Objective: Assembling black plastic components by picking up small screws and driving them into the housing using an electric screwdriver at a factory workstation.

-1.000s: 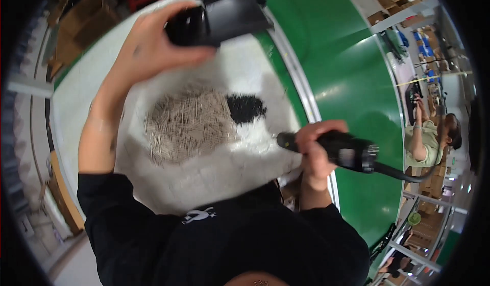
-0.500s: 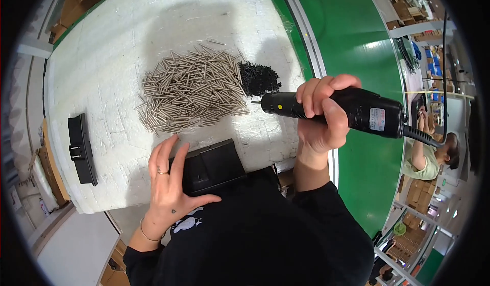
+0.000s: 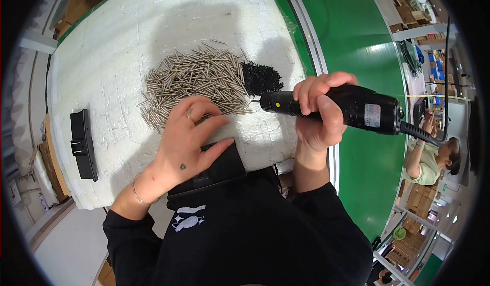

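- My right hand [image 3: 319, 115] has its grip clamped round a black electric screwdriver [image 3: 332, 107], tip towards a small heap of black screws [image 3: 261, 78].
- My left hand [image 3: 191, 138] lies flat, fingers apart, on a black rectangular plastic part [image 3: 217, 171] at the near edge of the white table [image 3: 127, 46].
- A pile of long silver metal pins [image 3: 194, 79] sits just beyond its fingertips.
- Another black plastic part [image 3: 83, 144] lies well to the left.

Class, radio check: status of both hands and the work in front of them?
Left hand flat on black part. Right hand gripping electric screwdriver. Metal pins and black screws piled ahead.
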Action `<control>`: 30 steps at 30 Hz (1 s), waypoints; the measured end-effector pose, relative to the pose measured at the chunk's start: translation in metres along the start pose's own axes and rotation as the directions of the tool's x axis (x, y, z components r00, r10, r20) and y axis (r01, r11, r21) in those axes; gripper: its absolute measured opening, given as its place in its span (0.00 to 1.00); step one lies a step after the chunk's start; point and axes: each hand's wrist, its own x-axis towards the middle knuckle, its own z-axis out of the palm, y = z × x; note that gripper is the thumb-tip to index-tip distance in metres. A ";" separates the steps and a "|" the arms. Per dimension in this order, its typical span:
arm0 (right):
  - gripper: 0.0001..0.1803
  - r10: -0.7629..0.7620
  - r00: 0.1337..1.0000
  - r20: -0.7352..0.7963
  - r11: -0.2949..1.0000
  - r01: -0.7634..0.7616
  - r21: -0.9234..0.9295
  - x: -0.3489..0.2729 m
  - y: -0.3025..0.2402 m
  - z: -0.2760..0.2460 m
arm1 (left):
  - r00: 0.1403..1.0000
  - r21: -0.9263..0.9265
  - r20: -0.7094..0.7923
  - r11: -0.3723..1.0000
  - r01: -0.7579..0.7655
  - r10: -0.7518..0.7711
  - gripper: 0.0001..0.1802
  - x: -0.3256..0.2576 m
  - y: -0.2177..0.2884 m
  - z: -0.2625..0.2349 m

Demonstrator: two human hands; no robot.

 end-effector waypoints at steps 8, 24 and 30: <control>0.15 -0.061 0.998 0.009 0.998 0.061 -0.016 -0.002 -0.007 0.005 | 0.994 0.003 -0.016 0.994 -0.105 0.105 0.12 0.033 -0.012 0.020; 0.15 -0.158 0.956 0.248 0.983 0.128 0.133 -0.004 -0.040 0.004 | 0.966 0.134 -0.122 0.968 -0.213 0.230 0.11 0.047 -0.009 0.037; 0.15 -0.191 0.935 0.300 0.973 0.139 0.187 -0.007 -0.057 0.006 | 0.969 -0.034 -0.196 0.987 -0.157 0.148 0.13 0.040 -0.004 0.027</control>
